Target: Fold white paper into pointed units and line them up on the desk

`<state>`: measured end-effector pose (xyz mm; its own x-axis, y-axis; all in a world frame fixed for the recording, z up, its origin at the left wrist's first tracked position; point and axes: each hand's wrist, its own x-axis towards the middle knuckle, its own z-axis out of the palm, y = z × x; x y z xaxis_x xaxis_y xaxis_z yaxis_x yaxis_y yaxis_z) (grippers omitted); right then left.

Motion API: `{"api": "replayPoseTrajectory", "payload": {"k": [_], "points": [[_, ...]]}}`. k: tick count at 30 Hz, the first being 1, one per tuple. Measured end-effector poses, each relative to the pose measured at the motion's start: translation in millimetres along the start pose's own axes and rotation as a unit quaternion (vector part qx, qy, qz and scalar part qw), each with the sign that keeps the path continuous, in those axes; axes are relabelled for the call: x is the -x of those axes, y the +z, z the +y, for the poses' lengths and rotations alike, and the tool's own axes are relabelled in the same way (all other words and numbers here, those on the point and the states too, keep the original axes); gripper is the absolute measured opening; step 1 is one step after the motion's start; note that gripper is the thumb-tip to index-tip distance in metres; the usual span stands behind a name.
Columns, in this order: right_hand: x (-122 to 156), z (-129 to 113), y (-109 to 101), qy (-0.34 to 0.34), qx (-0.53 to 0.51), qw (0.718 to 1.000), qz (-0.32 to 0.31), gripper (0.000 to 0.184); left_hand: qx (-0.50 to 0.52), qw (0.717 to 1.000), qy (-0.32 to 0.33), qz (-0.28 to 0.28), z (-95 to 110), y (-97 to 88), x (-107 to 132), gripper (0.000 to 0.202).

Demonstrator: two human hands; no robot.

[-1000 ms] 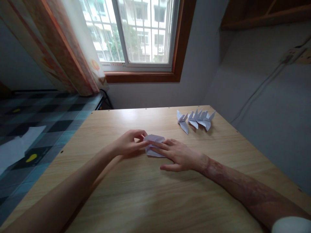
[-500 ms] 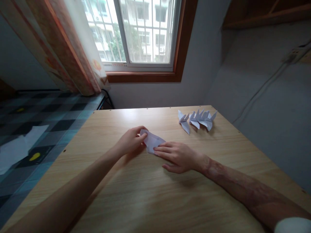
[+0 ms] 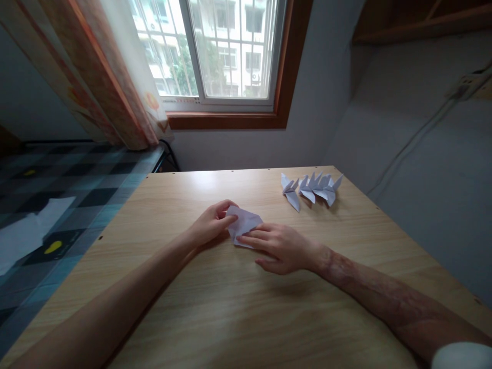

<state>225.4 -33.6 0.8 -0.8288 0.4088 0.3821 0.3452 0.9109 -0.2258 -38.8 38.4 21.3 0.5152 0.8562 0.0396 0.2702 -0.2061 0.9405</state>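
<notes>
A small folded piece of white paper lies on the wooden table between my two hands. At its left corner my left hand pinches it, thumb on top and fingers behind and beneath. My right hand rests over the paper's lower right part, its fingers stretched out flat and the thumb held apart on the table side. The fingertips press on the paper and hide part of its lower edge. Farther back on the right stand several folded paper cranes in a row, wings raised.
The light wooden table ends at a wall below a window. To the left is a bed with a checked cover, where white paper sheets lie. A white rounded object shows at the lower right. A cable runs down the right wall.
My left hand has shifted slightly right with the paper's left corner, and the upper layer now looks wider and more raised. My right fingers have slid a little left over the paper.
</notes>
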Motion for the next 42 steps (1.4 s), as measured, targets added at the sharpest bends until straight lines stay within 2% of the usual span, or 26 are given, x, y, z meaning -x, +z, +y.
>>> {"api": "replayPoseTrajectory", "payload": {"k": [4,7,12,17,19,23,26,29,33,38,40,42], "points": [[-5,-5,-1,0.012,0.011,1.000,-0.015,0.072,-0.009,0.993,-0.010,-0.119,10,-9.3,1,0.025],[-7,-8,-1,0.030,0.021,0.999,-0.033,0.076,0.008,0.985,-0.023,-0.170,17,-14.1,2,0.032],[-7,-7,2,0.028,0.018,0.999,-0.034,0.080,0.012,0.982,-0.034,-0.185,15,-11.6,2,0.042],[-5,-6,2,0.031,0.023,0.999,-0.031,0.083,-0.015,0.988,-0.009,-0.151,11,-6.1,2,0.026],[-5,-6,2,0.030,0.022,0.999,-0.028,0.080,-0.024,0.989,-0.008,-0.146,11,-8.3,2,0.025],[-3,-4,5,0.035,0.015,0.999,-0.005,0.065,-0.003,0.984,-0.007,-0.179,7,-16.5,1,0.034],[-2,-3,7,0.050,0.007,0.998,0.027,0.057,0.019,0.990,-0.029,-0.140,-3,-18.7,-3,0.036],[-2,-2,7,0.045,0.009,0.999,0.025,0.059,0.010,0.995,-0.036,-0.088,-10,-15.7,-6,0.043],[-3,-2,4,0.020,0.044,0.999,0.004,0.047,-0.031,0.999,-0.015,-0.024,-9,-6.6,-5,0.050],[-3,-3,6,0.023,0.050,0.998,0.034,0.038,-0.078,0.995,0.001,0.069,-6,6.4,0,0.052],[-3,-3,7,0.023,0.051,0.998,0.035,0.039,-0.092,0.993,0.010,0.076,-7,7.4,1,0.051],[-3,-2,8,0.025,0.052,0.998,0.030,0.039,-0.091,0.994,0.024,0.053,-10,4.2,1,0.050]]}}
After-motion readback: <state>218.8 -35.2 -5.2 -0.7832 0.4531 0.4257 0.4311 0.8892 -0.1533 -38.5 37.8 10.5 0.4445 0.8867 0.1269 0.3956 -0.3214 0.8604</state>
